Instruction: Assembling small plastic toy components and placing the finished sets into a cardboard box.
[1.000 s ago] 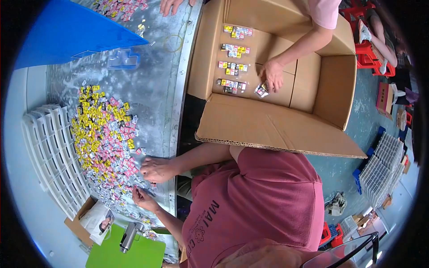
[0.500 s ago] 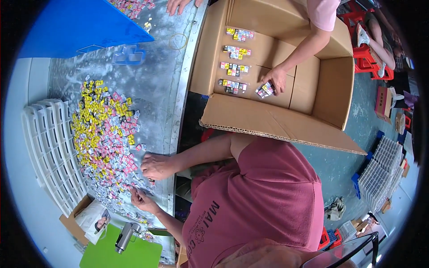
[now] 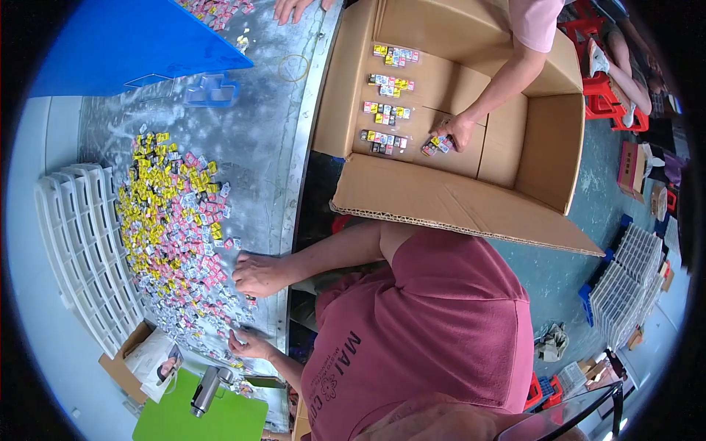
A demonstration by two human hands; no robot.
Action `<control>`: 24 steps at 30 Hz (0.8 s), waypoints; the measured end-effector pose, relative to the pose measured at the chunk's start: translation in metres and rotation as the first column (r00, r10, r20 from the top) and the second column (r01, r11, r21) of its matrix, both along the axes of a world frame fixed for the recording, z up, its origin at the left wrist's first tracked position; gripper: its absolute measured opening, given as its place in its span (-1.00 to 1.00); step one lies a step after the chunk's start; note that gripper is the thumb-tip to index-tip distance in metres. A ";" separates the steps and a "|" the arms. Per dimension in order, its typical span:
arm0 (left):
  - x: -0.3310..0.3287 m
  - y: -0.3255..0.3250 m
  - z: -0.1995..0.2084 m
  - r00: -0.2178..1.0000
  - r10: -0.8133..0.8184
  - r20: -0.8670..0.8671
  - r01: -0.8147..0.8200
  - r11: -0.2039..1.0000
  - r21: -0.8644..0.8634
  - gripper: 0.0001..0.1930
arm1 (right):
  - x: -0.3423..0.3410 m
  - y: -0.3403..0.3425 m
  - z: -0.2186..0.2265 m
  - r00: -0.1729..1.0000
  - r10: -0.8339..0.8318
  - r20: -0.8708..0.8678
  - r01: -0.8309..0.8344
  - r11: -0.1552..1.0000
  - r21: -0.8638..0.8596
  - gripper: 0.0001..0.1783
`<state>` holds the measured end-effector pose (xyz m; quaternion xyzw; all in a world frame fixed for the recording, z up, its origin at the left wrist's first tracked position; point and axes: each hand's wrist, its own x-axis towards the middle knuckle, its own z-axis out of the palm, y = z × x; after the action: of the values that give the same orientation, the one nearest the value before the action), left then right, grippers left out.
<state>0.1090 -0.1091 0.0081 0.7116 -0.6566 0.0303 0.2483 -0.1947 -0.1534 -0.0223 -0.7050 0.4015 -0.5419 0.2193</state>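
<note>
My right hand (image 3: pixel 261 275) rests palm down near the table's front edge, fingers curled. A few small printed blocks (image 3: pixel 251 300), dark and pink, show at its lower side, partly covered by the hand. Close by, my left hand (image 3: pixel 251 345) hovers over the table with bent fingers apart; nothing is visible in it. Both are beside a wide pile of small printed blocks (image 3: pixel 173 228) in yellow, pink, white and black. At the upper right, a co-worker's hand (image 3: pixel 462 132) grips a clear-wrapped cluster of blocks (image 3: pixel 438 145) inside a cardboard box (image 3: pixel 507 140).
Several block clusters (image 3: pixel 386 112) lie in a line on the box floor. White plastic racks (image 3: pixel 81 242) stand beyond the pile. A blue panel (image 3: pixel 132 44) and blue tray (image 3: pixel 212 91) are farther up the table; a metal flask (image 3: pixel 209 389) lies over a green board (image 3: pixel 235 419).
My left hand has drawn back from the pile, slightly down and right, its fingers spreading. My right hand has barely moved. The co-worker's hand has turned the cluster, showing more of its colours.
</note>
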 end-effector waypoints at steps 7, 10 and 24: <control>0.020 0.017 -0.021 0.979 0.163 0.122 -0.159 0.986 -0.041 -0.60 | 0.000 0.000 0.002 1.000 0.009 0.005 -0.010 1.000 0.023 -0.82; 0.018 0.016 -0.025 0.976 0.194 0.095 -0.189 0.980 -0.058 -0.59 | 0.003 -0.001 -0.003 1.000 0.013 -0.018 -0.012 1.000 0.028 -0.82; 0.026 0.013 -0.036 0.974 0.218 0.054 -0.218 0.976 -0.011 -0.57 | -0.001 -0.002 -0.003 0.999 0.023 -0.026 -0.022 0.999 0.041 -0.84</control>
<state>0.1348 -0.0958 -0.0274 0.7775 -0.5811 0.0787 0.2272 -0.1955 -0.1556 -0.0253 -0.7120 0.4074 -0.5217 0.2344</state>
